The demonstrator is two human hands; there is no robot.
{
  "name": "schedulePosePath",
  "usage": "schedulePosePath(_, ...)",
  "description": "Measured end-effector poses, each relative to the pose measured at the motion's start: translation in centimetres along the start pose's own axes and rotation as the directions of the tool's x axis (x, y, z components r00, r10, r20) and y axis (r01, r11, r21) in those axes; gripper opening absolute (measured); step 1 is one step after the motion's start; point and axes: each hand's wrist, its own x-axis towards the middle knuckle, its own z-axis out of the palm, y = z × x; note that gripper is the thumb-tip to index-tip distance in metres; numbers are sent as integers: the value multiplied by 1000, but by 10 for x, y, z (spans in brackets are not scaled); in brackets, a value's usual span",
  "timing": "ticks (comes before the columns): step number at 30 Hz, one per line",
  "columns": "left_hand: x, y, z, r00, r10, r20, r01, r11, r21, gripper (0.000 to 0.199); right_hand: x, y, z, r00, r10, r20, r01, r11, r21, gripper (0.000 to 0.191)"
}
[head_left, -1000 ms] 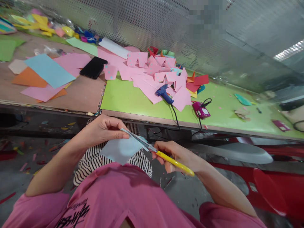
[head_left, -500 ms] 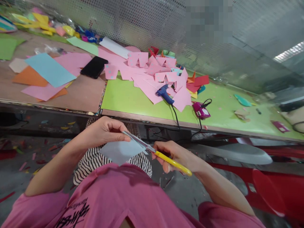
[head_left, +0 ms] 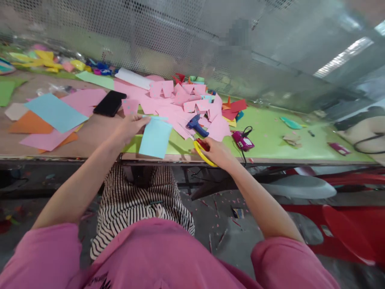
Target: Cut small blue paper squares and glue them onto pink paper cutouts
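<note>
Blue paper in my left hand, scissors in my right

My left hand (head_left: 134, 125) is pinching the blue paper (head_left: 155, 139) near its upper left corner, thumb and fingers closed on it. The sheet is hanging over the table's (head_left: 270, 142) front edge, with a narrow strip (head_left: 157, 118) showing along its top; whether that strip is still joining the sheet, I cannot tell. My right hand (head_left: 218, 153) is curling around the handle of the yellow scissors (head_left: 204, 157), keeping them apart from the paper. Their blades are pointing forward and to the left, too blurred for me to tell how far open they are.

Just beyond the scissors, a blue glue gun (head_left: 197, 125) is lying by the pink paper pieces (head_left: 166, 111), which are spreading across the middle of the table. To the right of my right hand, a magenta box (head_left: 243, 140) is sitting beside a black cord. Beyond my left hand, a black phone (head_left: 110, 103) is lying flat. Farther left, another blue sheet (head_left: 57, 112) is overlapping an orange sheet (head_left: 31, 123). Below, my striped trousers (head_left: 141, 196) are showing under the table edge.
</note>
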Motion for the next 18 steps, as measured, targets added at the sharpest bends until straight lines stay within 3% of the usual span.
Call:
schedulePosePath(4,38,5,13,991,-23,-133,37,993,108,18,22,11,2,996,72,-55,-81,979,-187,44)
schedulePosePath(7,41,4,10,980,38,-198,-15,993,119,20,24,17,7,994,59,-91,-74,981,-177,46)
schedulePosePath(11,35,-3,-11,959,106,-264,-70,987,144,18,24,19,14,996,-1,-89,-15,983,-181,43)
schedulePosePath(15,36,-11,-27,968,99,-229,-49,976,213,19,27,20,18,997,0,-79,-16,981,-192,42)
schedulePosePath(18,45,-15,-17,988,17,-156,11,984,180,17,29,19,17,996,-10,-84,-3,988,-157,43)
